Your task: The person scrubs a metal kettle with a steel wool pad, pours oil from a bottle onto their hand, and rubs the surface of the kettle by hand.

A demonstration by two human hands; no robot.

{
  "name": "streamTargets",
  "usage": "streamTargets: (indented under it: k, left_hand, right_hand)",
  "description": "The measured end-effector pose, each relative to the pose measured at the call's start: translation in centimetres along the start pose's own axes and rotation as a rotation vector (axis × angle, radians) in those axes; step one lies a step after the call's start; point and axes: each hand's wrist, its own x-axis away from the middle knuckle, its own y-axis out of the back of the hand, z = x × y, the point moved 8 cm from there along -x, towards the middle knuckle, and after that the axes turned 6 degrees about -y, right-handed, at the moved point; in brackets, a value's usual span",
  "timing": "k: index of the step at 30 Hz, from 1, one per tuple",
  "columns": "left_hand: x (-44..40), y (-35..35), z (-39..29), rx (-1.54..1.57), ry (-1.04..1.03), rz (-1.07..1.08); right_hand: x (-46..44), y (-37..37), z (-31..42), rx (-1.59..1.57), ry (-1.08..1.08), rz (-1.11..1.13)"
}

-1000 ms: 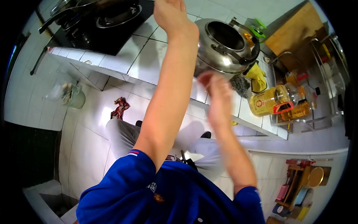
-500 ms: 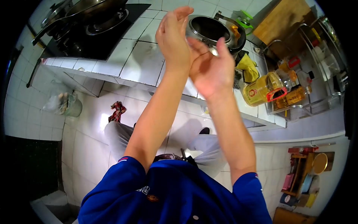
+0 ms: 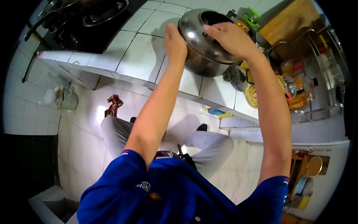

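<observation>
A shiny round steel kettle (image 3: 194,37) with a wide dark mouth stands on the white tiled counter (image 3: 140,56). My left hand (image 3: 175,44) lies along its left side, fingers stretched out and close together; whether the palm presses on the metal is hard to tell. Over the mouth's near rim, my right hand (image 3: 233,39) is curled with the thumb pointing left, gripping the kettle there; some fingertips are hidden. A dark steel-wool scrubber (image 3: 235,76) lies beside the kettle's base at the right.
A black stove (image 3: 80,39) with a pan (image 3: 48,15) is at the left. Oil bottles (image 3: 300,99) and a wire rack (image 3: 319,110) stand at the right, near a wooden board (image 3: 289,22). A bin (image 3: 69,100) and a patterned cloth (image 3: 113,105) are on the floor.
My hands were close together in front of the kettle. They have parted: the left is now at its left side, the right up on its rim. The view has shifted slightly.
</observation>
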Motion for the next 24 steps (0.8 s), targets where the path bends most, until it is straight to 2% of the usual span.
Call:
streamTargets:
  k: [1, 2, 3, 5, 6, 7, 9, 10, 11, 12, 13, 14, 15, 17, 18, 20, 21, 23, 24]
  left_hand:
    - [0.2, -0.6, 2.1, 0.262, 0.332, 0.051]
    - [0.7, -0.6, 0.4, 0.154, 0.06, -0.04]
    - [2.7, -2.1, 0.7, 0.152, 0.061, -0.038]
    - [7.4, -2.9, -4.7, -0.581, -0.511, -0.371]
    - [7.5, -2.8, -4.5, -0.582, -0.506, -0.37]
    - [7.1, -2.9, -4.6, -0.572, -0.504, -0.331]
    - [5.3, -2.0, -4.3, -0.563, -0.5, -0.29]
    - [2.7, -1.5, -3.1, -0.386, -0.449, -0.115]
    - [0.9, -1.3, -2.1, -0.214, -0.391, 0.054]
    - [-0.1, -0.5, -2.2, -0.222, -0.389, 0.047]
    - [-1.5, -0.3, -0.5, -0.188, -0.149, 0.107]
    - [-2.1, -0.4, 1.1, -0.148, 0.087, 0.164]
    - [-1.3, -1.2, 1.6, -0.149, 0.083, 0.161]
    - [2.3, -1.4, 0.6, -0.148, -0.224, -0.248]
    - [3.6, -2.2, 0.2, -0.151, -0.222, -0.25]
    - [7.0, -2.8, -3.3, -0.622, -0.477, -0.378]
    - [6.2, -2.4, -2.5, -0.624, -0.465, -0.376]
    - [2.3, -1.7, 0.2, -0.242, -0.445, -0.17]
    - [0.1, -1.6, 0.4, -0.116, -0.324, -0.034]
  right_hand:
    - [-0.2, -0.3, 0.1, 0.022, -0.007, 0.048]
    - [-0.6, -0.4, 0.9, 0.015, 0.184, -0.114]
    - [-1.5, -0.9, 0.2, 0.012, 0.182, -0.114]
    - [-2.2, -0.8, 1.3, 0.032, 0.188, -0.195]
    - [-2.9, -1.3, 1.2, 0.094, 0.063, -0.095]
    - [-2.7, -0.6, 1.3, 0.095, 0.061, -0.093]
    - [-2.2, -1.0, 1.5, -0.072, 0.05, 0.138]
    - [-0.6, 0.3, 2.5, 0.058, 0.103, 0.079]
    - [-0.1, 0.2, 1.9, 0.054, 0.106, 0.086]
    - [0.4, 0.3, 0.9, 0.076, 0.12, 0.105]
    - [0.6, 0.5, -0.2, 0.101, 0.136, 0.117]
    - [0.6, 0.4, -0.9, 0.074, 0.398, -0.211]
    - [0.5, 0.2, -0.6, 0.074, 0.402, -0.212]
    - [0.2, -0.4, 0.0, 0.125, 0.371, -0.229]
    - [0.3, -0.5, 0.5, 0.158, 0.393, -0.244]
    - [0.2, -0.4, 0.9, 0.132, 0.347, -0.2]
    - [0.1, -0.7, 0.8, 0.112, 0.301, -0.167]
    - [-0.6, -0.9, 0.9, 0.136, 0.293, -0.205]
    - [-0.7, -1.0, 1.0, 0.167, 0.225, -0.146]
